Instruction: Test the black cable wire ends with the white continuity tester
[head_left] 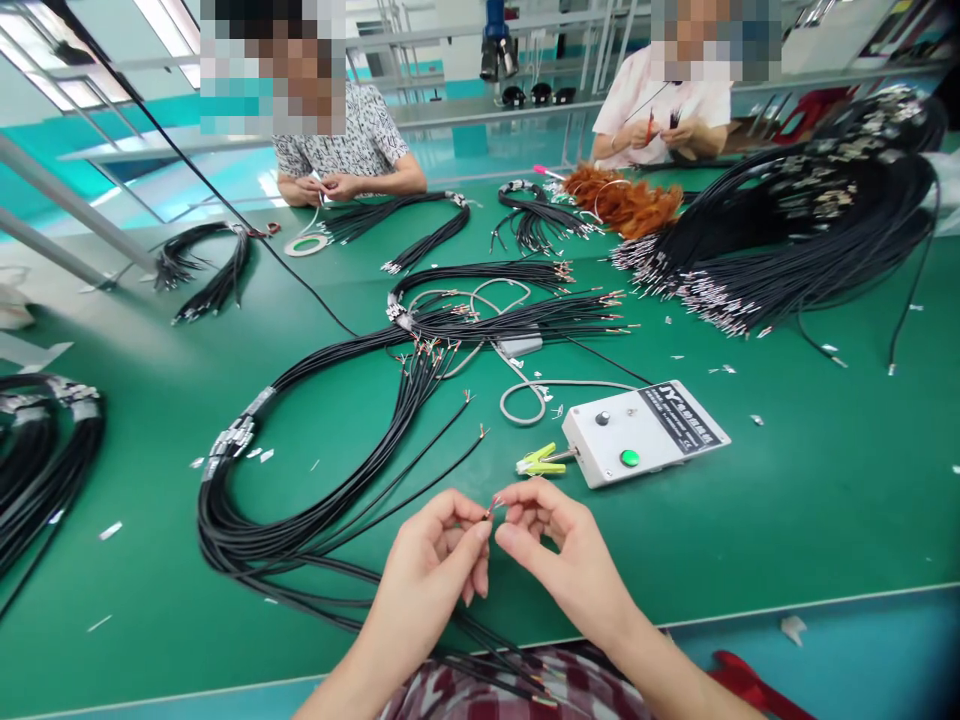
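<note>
Close to the table's front edge, my left hand (431,555) is closed in a pinch on a cable end, and thin coloured wires (493,505) stick out between its fingertips. My right hand (566,540) meets it from the right, its thumb and forefinger curled at the tips of those wires. Whether they grip a wire is too small to make out. A bundle of black cables (206,535) curves round to the left of my hands, some of its ends passing beneath them. Beyond my right hand lies a grey control box (607,445) with a green button and a yellow clip (544,462) at its side.
More black cable bundles (510,320) lie mid-table, with a large heap (810,220) at the back right beside an orange-brown bundle (622,200). A roll of tape (306,244) rests at the back left. Two people sit across the green table (787,500), and white scraps are scattered about.
</note>
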